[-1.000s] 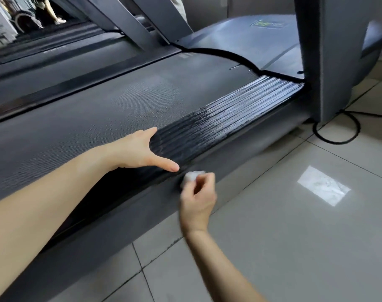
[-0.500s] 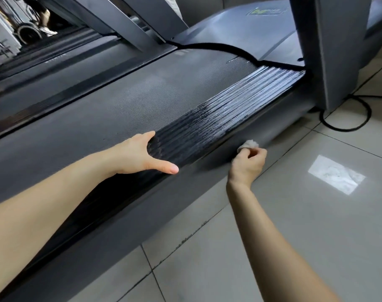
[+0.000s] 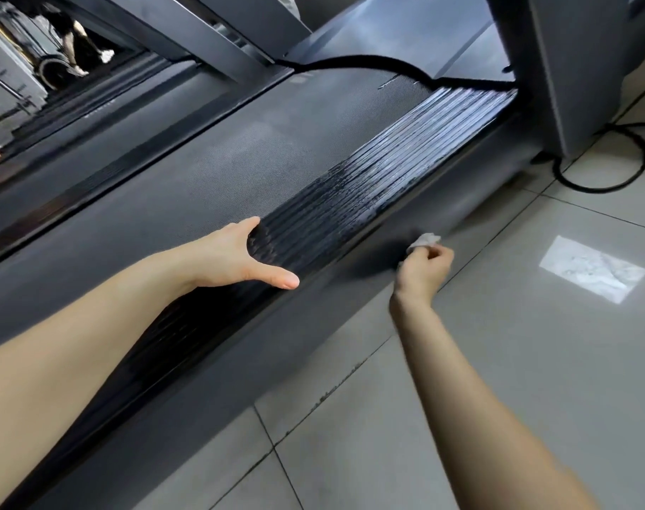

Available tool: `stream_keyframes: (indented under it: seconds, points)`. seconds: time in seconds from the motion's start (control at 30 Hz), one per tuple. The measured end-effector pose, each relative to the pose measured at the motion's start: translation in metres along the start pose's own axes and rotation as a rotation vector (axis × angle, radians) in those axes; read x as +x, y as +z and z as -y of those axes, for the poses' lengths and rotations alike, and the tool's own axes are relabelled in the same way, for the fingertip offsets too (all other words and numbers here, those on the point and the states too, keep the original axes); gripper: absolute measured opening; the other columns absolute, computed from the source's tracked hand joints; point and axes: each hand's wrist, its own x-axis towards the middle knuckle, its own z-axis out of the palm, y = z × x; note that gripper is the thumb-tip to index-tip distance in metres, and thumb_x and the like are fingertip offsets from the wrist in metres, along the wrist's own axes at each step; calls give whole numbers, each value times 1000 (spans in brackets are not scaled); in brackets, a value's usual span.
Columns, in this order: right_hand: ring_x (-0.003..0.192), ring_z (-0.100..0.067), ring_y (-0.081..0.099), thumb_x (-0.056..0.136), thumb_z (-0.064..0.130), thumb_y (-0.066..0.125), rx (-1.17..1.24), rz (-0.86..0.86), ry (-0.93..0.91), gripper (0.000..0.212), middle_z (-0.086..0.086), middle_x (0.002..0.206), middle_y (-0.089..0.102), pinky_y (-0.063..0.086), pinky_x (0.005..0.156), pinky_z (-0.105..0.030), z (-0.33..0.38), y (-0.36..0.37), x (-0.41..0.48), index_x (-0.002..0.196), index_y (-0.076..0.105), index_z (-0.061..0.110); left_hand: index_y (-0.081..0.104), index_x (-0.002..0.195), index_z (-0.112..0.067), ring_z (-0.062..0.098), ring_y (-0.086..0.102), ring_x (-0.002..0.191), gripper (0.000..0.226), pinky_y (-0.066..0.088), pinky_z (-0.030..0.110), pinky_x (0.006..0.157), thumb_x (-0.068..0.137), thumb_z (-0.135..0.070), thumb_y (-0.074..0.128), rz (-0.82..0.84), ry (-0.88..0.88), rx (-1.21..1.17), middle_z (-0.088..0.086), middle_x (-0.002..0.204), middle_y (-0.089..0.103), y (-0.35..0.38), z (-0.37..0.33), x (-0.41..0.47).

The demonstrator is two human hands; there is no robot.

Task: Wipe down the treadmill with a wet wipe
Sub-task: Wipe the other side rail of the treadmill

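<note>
The dark grey treadmill [image 3: 240, 149] runs diagonally across the view, and its ribbed black side rail [image 3: 369, 178] shines wet. My left hand [image 3: 236, 257] rests flat on the rail, fingers straight and thumb spread out. My right hand [image 3: 426, 268] grips a small crumpled white wet wipe [image 3: 424, 240] and holds it against the grey side face of the frame [image 3: 472, 193], just below the rail. Most of the wipe is hidden inside my fingers.
A grey upright post [image 3: 586, 68] rises at the treadmill's front right. A black cable [image 3: 608, 178] loops on the grey floor tiles [image 3: 497, 362] beside it. A second treadmill [image 3: 92, 115] lies to the left, and a person's legs [image 3: 74, 42] show far back.
My right hand has slid the wipe forward along the frame's side face, from beside my left thumb toward the front post. My left hand has stayed on the rail.
</note>
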Motion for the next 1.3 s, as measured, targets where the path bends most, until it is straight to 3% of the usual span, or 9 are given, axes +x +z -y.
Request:
stream_keyframes:
  seconds: [0.07,0.2,0.33,0.53,0.67,0.77,0.87,1.1,1.3]
  points:
    - [72,-21,52,97,10,47,62,-26,57,16,-4,86,62,43,63,-28,2,1,29,82,47,17,17,163,-33,14,28,151,133,24,36,119,56,-68,87,-3,-12,-14,-9,165,28,1,1,0]
    - [72,-21,49,104,31,44,52,2,133,27,-10,82,53,42,68,-34,-31,2,-34,81,42,18,19,162,-32,15,31,150,131,26,36,118,57,-66,88,5,1,-14,-7,163,31,0,1,2]
    - [39,-7,34,107,8,34,134,115,442,30,2,57,41,30,38,-20,-74,-11,-137,79,37,15,12,163,-30,16,26,152,141,24,35,119,52,-72,87,51,-2,53,-5,166,27,-6,-1,8]
    - [67,-22,45,109,28,35,-40,4,263,24,-13,83,49,37,59,-30,-65,-5,-49,94,45,13,2,164,-32,16,17,156,148,19,39,124,50,-77,84,82,-25,63,-8,171,16,-3,-4,10]
    - [63,-9,37,108,18,37,-25,-89,145,24,5,78,42,33,57,-23,-23,6,34,85,42,18,1,164,-33,15,12,158,151,15,43,127,48,-79,85,55,-38,36,-9,171,11,-3,4,10]
    - [63,-10,39,109,20,41,-28,-113,147,27,4,76,45,37,55,-18,-25,9,23,82,47,16,-3,164,-33,16,6,159,157,13,46,128,45,-81,86,49,-65,39,-9,172,5,-3,9,11]
    - [72,-23,48,110,37,36,-55,-36,225,33,-9,83,52,42,69,-30,-65,3,-39,87,46,15,-7,164,-31,18,6,159,161,13,45,127,43,-80,87,49,-60,52,-6,172,5,-3,9,13]
    - [39,-9,31,92,-10,31,178,166,500,33,3,54,36,27,39,-20,-92,-18,-148,72,37,15,-8,164,-29,21,10,158,155,15,44,126,51,-72,89,52,-74,52,-3,172,9,-4,-1,10]
    - [40,-11,32,98,3,55,330,-3,470,32,3,51,40,25,45,-23,-60,-12,-70,70,47,17,-5,164,-28,17,10,158,152,14,41,127,53,-75,87,-5,-50,-21,-6,172,8,5,11,3]
